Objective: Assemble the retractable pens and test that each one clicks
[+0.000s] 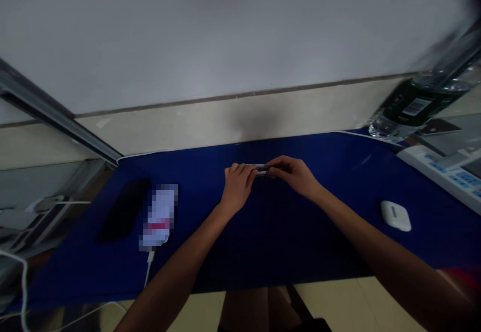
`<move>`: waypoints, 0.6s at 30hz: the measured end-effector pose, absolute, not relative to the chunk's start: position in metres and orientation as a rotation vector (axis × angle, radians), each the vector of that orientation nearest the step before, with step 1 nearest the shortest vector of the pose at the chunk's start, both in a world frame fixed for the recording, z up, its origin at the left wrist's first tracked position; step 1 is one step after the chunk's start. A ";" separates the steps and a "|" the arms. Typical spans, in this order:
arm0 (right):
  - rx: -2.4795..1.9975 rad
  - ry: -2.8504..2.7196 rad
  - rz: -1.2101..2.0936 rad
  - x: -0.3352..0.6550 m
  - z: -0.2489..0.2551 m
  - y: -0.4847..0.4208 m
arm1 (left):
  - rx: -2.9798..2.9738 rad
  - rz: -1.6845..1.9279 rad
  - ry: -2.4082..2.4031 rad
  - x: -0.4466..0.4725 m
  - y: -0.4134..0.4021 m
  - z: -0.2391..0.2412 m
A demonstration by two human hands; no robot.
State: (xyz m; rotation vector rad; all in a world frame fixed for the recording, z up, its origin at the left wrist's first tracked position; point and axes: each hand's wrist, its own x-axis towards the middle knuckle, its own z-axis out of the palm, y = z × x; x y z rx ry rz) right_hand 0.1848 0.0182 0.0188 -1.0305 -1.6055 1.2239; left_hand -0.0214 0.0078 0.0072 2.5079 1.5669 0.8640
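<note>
My left hand (236,187) and my right hand (291,173) meet above the middle of a dark blue desk mat (278,239). Both hold a small silver-and-black cylinder (261,170) between their fingers, its ends partly hidden by them. The picture does not settle what the cylinder is. To the left of my left hand lie a black phone (124,211) and a blurred, pixelated device (160,217) with a white cable. A white earbud case (396,216) sits to the right of my right forearm.
A plastic water bottle (417,106) lies blurred at the top right, above a white device with blue keys (447,172). A white wall (225,36) rises behind the mat. A metal frame bar (52,111) runs along the left, with white cables (24,282) below it.
</note>
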 end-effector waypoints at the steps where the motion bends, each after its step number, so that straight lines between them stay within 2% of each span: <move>1: -1.035 -1.609 1.209 0.184 0.018 0.018 | 2.511 0.854 1.569 -0.022 0.008 0.007; 18: -1.086 -1.623 1.207 0.180 0.017 0.014 | 2.597 0.720 1.559 -0.018 0.002 0.013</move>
